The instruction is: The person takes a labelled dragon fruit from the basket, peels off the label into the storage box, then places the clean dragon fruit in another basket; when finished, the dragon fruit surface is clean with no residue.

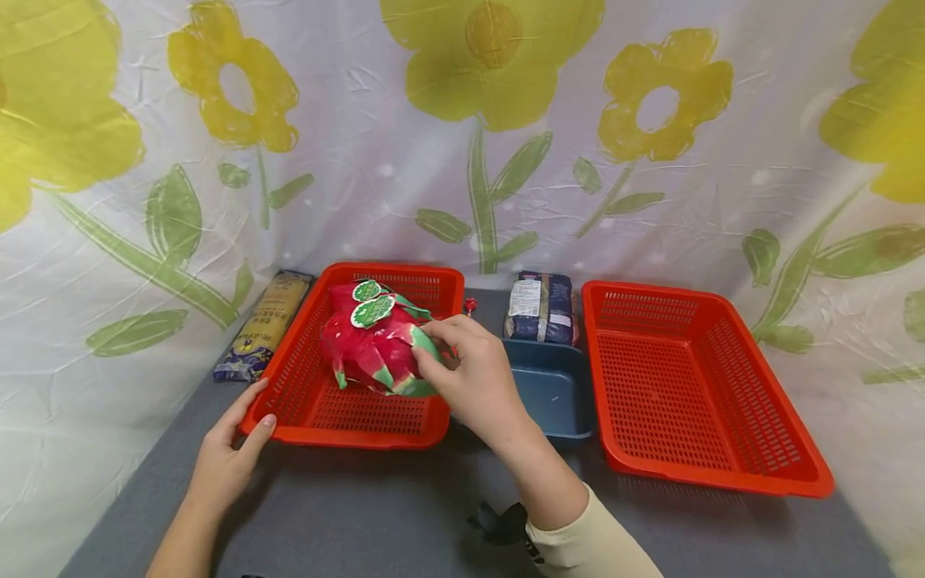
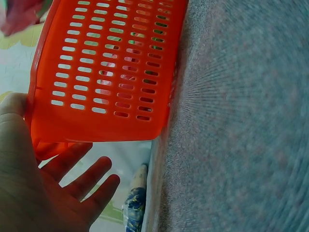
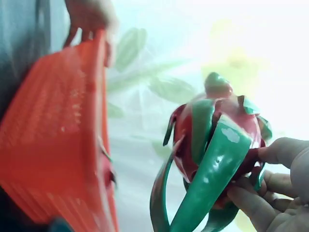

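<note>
My right hand pinches a pink-red dragon fruit with green leaf tips, held raised over the left red basket. The right wrist view shows its fingertips against the fruit's end, with long green leaves hanging. Another dragon fruit, also labelled, is partly hidden behind it; part of one shows at the basket's rim. At the basket's near left corner, my left hand grips the rim, thumb at the front and fingers along the side; in the left wrist view that hand has its lower fingers spread.
A second red basket stands to the right. Between the baskets are a blue-grey bin and a dark blue package behind it. A yellow-and-blue packet lies left of the left basket. A flowered curtain hangs behind.
</note>
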Motion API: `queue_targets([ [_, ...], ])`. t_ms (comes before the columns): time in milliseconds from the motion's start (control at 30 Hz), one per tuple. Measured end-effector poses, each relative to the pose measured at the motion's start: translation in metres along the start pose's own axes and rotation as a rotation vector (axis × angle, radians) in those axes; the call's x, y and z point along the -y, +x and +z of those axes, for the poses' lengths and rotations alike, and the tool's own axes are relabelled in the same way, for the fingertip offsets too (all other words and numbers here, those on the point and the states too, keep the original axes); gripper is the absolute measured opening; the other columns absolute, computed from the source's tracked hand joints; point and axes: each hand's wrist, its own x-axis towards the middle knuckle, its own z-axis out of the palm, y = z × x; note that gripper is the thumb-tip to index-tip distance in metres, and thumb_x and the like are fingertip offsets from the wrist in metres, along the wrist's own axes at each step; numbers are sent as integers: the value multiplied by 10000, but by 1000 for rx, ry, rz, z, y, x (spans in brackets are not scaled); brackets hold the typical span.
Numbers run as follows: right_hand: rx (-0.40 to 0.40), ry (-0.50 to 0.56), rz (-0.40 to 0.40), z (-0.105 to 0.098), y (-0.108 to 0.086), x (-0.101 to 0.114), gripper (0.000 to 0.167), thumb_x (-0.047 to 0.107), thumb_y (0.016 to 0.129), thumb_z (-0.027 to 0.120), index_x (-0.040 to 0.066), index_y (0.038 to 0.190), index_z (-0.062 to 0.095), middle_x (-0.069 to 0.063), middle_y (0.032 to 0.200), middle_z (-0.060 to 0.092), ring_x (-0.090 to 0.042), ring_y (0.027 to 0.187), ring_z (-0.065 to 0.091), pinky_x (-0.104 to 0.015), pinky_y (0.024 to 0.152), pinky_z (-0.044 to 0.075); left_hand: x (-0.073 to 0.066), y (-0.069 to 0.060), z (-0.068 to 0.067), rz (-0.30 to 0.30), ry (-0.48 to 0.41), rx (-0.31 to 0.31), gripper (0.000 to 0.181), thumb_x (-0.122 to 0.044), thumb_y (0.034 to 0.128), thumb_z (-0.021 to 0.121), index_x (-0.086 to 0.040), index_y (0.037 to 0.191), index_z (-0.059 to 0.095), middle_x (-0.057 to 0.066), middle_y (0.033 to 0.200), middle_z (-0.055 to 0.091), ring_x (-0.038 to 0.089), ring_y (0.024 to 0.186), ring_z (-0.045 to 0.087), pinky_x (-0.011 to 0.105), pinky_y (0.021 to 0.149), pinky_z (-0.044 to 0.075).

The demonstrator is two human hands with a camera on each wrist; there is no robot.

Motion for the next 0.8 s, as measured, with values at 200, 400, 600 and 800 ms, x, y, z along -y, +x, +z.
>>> queue_targets([
  [200,-29,8,33,-36,-8,-1,226,83,914,784,69,1137,749,20,1069,646,-122,944,616,-260,761,596,1,0,1,1,-11,-5,573,-87,998,653,-138,1542,482,161,1436,546,-130,1044,558,63,835,464],
  [400,-74,-42,11,-65,-17,-11,254,55,909,778,52,1158,727,-16,1114,648,-146,977,601,-308,758,604,3,-1,0,-14,-35,-4,570,-82,1000,650,-136,1542,481,18,1433,550,-124,1058,563,66,845,464],
  [600,-139,-125,53,-76,-25,-28,234,6,897,770,22,1126,726,-40,1086,656,-166,954,598,-362,735,618,2,-1,2,-8,-54,-20,565,-55,991,655,-110,1530,493,46,1453,542,-113,1061,567,69,852,461],
  [800,-172,-222,156,-77,-34,-49,211,4,894,768,0,1101,729,-69,1072,661,-205,916,604,-388,725,617,1,1,4,-7,-91,-23,559,-40,992,652,-93,1526,494,-77,1427,537,-94,1052,590,83,841,477],
])
